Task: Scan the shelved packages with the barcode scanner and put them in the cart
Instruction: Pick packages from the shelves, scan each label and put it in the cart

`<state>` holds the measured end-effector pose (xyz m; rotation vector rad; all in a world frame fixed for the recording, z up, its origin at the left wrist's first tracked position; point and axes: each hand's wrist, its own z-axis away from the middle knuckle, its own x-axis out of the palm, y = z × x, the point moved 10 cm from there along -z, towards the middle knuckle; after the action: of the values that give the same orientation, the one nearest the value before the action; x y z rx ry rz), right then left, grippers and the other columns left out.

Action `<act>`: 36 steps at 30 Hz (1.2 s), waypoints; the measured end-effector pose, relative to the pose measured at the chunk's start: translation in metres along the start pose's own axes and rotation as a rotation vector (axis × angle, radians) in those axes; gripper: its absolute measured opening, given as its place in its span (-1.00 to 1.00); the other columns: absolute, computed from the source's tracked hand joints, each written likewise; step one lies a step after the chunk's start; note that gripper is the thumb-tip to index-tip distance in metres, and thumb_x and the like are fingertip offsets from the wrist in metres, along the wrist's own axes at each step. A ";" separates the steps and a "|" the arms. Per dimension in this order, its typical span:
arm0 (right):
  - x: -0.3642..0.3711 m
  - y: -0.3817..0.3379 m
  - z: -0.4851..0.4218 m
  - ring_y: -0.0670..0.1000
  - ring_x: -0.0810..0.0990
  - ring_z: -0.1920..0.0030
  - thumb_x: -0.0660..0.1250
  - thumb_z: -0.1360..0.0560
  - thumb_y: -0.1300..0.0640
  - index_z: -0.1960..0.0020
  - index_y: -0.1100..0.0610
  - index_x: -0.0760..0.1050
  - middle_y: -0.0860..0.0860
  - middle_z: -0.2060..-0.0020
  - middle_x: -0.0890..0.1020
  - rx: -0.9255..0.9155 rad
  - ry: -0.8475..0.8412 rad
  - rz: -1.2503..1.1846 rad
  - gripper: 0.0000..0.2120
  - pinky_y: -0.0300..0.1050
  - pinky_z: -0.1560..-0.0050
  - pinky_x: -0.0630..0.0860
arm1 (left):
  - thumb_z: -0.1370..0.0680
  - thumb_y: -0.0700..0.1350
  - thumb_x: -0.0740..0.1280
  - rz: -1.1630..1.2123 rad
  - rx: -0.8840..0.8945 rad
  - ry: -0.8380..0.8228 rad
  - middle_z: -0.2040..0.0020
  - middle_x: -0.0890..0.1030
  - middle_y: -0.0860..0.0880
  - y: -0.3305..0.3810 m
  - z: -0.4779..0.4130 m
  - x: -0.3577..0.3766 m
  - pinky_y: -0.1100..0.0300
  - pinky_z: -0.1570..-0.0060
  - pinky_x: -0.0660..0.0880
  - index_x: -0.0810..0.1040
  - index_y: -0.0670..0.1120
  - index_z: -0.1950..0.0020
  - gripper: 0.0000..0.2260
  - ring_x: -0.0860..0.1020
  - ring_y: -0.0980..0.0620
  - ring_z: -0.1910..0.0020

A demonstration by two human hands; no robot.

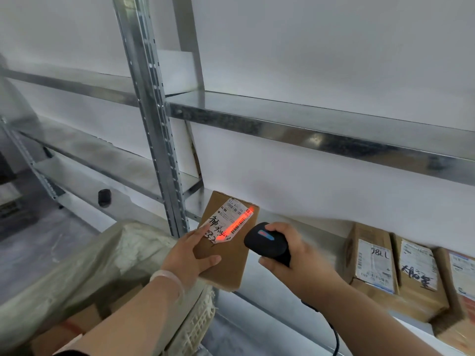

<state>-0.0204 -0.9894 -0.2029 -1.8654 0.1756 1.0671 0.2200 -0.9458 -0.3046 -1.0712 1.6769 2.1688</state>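
Behind and above both grips stands a metal shelving rack [308, 129], whose lower shelf [331, 240] carries the work. Below and left of the left grip [190, 255] sits the cart [198, 327], a white lattice basket lined with a pale sack [90, 265]; cardboard shows inside it. Right of the right grip [290, 253], three packages [416, 271] stand side by side on the shelf, labels facing out. Between the grips is the cardboard box [228, 260]. The left grip holds it, thumb across its face and forefinger on the label [231, 219]. Its long axis runs away from the person. The right grip is wrapped round the barcode scanner [267, 242], just beside the box's right edge, with the red beam [234, 224] lying along the barcode. Judgement: scan in hand. The left grip is nearer the cart, and the rack upright [154, 124] stands close to that path.
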 end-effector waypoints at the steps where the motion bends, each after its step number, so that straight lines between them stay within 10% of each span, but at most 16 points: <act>1: 0.005 -0.005 -0.001 -0.32 0.50 0.13 0.43 -0.46 -0.09 -0.14 -0.38 0.19 -0.35 0.08 0.48 -0.004 -0.008 0.000 -0.53 -0.52 0.19 0.37 | -0.46 0.07 0.49 0.001 -0.007 0.011 -0.35 0.32 0.14 -0.005 0.003 -0.006 0.00 -0.39 0.39 0.19 0.25 -0.54 -0.27 0.42 0.05 -0.24; 31: 0.217 -0.171 -0.002 -0.21 0.60 0.07 0.45 -0.46 -0.07 -0.25 -0.33 0.27 -0.28 -0.08 0.49 -0.296 -0.418 -0.193 -0.50 -0.19 -0.01 0.59 | -0.48 0.17 0.44 0.145 -0.681 0.465 -0.39 0.37 -0.04 -0.272 0.216 -0.172 0.17 0.04 0.48 0.12 0.24 -0.57 -0.25 0.50 -0.02 -0.11; 36: 0.238 -0.181 0.002 -0.15 0.64 0.16 0.45 -0.46 -0.07 -0.24 -0.39 0.23 -0.20 -0.09 0.54 -0.294 -0.459 -0.206 -0.48 -0.10 0.00 0.62 | -0.50 0.22 0.33 -0.184 -0.864 0.403 -0.62 0.01 -0.03 -0.283 0.247 -0.179 -0.20 -0.45 0.21 -0.06 0.30 -0.57 -0.24 0.02 -0.16 -0.58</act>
<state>0.2182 -0.8176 -0.2579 -1.7866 -0.4519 1.3958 0.4027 -0.5801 -0.3808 -1.8694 0.6218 2.7190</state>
